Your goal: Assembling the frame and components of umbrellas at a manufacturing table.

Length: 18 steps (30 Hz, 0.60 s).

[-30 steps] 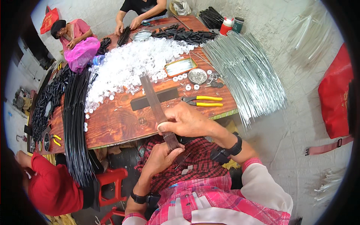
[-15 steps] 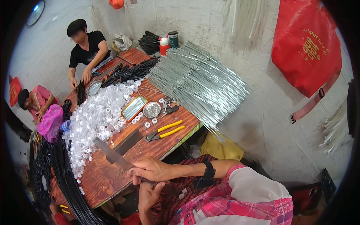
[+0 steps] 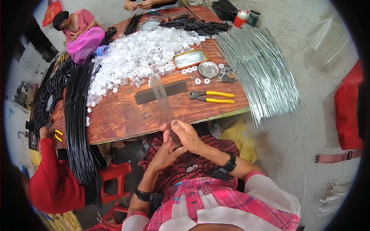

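In front of my lap, both hands are closed around a narrow bundle of thin, straight, greyish rods (image 3: pixel 163 101). My right hand (image 3: pixel 187 136) grips it from the right, thumb laid along the rods. My left hand (image 3: pixel 165 154) is lower and to the left, its fingers wrapped behind the bundle's lower end. The upper ends slant away over the table edge, fanning slightly in front of a dark rectangular bar (image 3: pixel 177 87) on the wooden table (image 3: pixel 119 119). Just right of the bar lie cutting pliers (image 3: pixel 212 97) with yellow handles.
Clear plastic pieces (image 3: pixel 135 54) form a large heap. Silvery rods (image 3: pixel 262 69) overhang the table's right side; black strands (image 3: pixel 79 115) hang off its left. A tray (image 3: pixel 190 59) and a round dish (image 3: pixel 208 69) stand beyond the pliers. Co-workers sit around, one in red (image 3: pixel 54 177).
My view has swung left and down, so the table appears further right. The rods now point more directly away from me, and my left hand has closed round their lower part.
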Each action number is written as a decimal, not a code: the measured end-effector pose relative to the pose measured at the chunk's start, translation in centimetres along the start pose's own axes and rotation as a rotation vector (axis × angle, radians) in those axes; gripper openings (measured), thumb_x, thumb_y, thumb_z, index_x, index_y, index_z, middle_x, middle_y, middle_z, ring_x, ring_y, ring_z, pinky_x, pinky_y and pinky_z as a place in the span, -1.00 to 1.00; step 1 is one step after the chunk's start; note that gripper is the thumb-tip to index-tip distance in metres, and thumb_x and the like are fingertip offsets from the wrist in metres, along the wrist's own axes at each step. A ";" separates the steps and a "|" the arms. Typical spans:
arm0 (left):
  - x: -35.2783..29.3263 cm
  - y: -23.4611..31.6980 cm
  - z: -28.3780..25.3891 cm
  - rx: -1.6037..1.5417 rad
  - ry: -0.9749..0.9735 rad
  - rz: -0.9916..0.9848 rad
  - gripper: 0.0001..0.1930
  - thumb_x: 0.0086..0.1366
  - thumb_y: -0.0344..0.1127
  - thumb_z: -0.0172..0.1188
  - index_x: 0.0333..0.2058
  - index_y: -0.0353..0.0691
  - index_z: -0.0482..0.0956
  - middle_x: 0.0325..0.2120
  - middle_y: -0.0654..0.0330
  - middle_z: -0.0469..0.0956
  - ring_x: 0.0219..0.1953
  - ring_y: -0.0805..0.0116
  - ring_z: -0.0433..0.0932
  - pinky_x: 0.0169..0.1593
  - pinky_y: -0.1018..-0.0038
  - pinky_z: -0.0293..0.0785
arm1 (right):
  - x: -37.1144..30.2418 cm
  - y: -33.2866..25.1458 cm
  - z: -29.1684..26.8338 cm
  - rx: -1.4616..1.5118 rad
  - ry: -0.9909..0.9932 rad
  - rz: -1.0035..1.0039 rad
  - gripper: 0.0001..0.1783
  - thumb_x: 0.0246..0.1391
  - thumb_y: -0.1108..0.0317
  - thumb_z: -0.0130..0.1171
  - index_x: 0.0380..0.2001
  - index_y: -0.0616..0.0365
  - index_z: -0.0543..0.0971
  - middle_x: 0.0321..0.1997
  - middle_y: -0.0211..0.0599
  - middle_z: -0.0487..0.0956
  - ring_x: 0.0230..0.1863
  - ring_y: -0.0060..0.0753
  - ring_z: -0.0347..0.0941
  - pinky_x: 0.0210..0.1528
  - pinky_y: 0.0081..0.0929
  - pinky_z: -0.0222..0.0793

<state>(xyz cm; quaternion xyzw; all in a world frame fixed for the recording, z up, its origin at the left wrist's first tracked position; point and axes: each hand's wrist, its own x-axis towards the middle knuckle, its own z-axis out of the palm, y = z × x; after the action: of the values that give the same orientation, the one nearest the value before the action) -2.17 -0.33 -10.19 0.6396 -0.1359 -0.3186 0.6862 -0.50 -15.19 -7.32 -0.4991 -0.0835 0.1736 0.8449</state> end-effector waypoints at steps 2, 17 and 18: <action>-0.3 -0.1 0.3 -0.016 0.037 0.033 -0.26 0.27 -0.40 0.27 0.31 -0.29 0.02 0.21 0.10 0.27 0.24 0.26 0.32 0.20 0.38 0.37 | -0.1 -0.2 0.3 -0.003 0.002 0.014 -0.35 0.35 -0.18 -0.22 -0.03 0.30 0.42 -0.37 -0.29 0.52 -0.46 -0.57 0.53 -0.42 -0.66 0.48; -0.9 -0.7 -0.1 0.314 0.107 -0.132 -0.53 0.28 -0.34 0.26 0.07 -0.44 0.32 -0.06 0.14 0.51 0.03 0.35 0.47 0.06 0.41 0.43 | 0.2 0.7 0.2 -0.068 0.021 0.060 -0.53 0.34 0.00 -0.03 -0.21 0.29 0.51 -0.46 -0.32 0.54 -0.56 -0.60 0.46 -0.49 -0.67 0.42; -1.1 -0.9 -0.2 0.316 0.122 -0.133 -0.53 0.28 -0.34 0.26 0.07 -0.44 0.32 -0.06 0.14 0.51 0.03 0.35 0.47 0.06 0.41 0.43 | 0.1 0.4 0.4 -0.065 0.006 0.062 -0.53 0.34 0.00 -0.03 -0.21 0.29 0.51 -0.46 -0.32 0.54 -0.56 -0.60 0.46 -0.49 -0.67 0.42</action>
<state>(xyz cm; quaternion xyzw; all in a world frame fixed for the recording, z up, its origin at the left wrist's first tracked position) -3.13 0.50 -10.88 0.7652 -0.0997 -0.2986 0.5616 -0.66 -14.62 -7.48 -0.5293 -0.0710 0.1955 0.8225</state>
